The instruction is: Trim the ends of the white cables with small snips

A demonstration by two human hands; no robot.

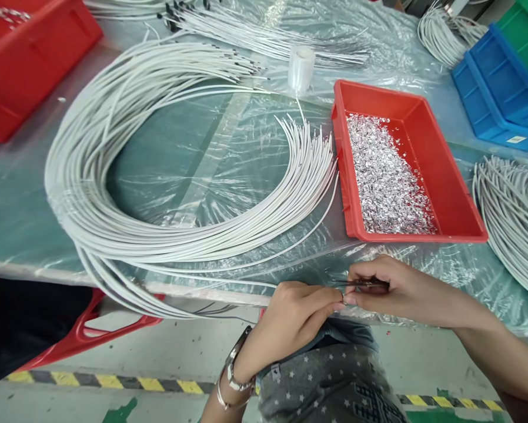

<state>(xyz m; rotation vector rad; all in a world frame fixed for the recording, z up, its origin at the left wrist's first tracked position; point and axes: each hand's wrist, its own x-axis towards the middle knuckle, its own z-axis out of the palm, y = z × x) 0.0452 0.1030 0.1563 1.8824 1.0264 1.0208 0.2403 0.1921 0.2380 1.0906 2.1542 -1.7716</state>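
White coil [193, 244]: lay left of the grip; strands drooping over the table edge [21, 271] could have snagged and dragged others down.
Left hand [301, 311]: pinched a cable [264, 284], its end hidden; a slack pinch might have let it twist.
Right hand [396, 294]: clasped dark tweezers [381, 284], fingertips meeting the left's; a slip could have nipped skin.
Red tray [418, 237]: sat just beyond the grip; a forearm bump might have spilled its metal bits [387, 182].

White cables [211, 238]; red tray [427, 138], silvery bits [385, 182]; blue bins [488, 108]; yellow-and-black striped tape [109, 382]; white-starred cloth [308, 376], seemingly dark grey.
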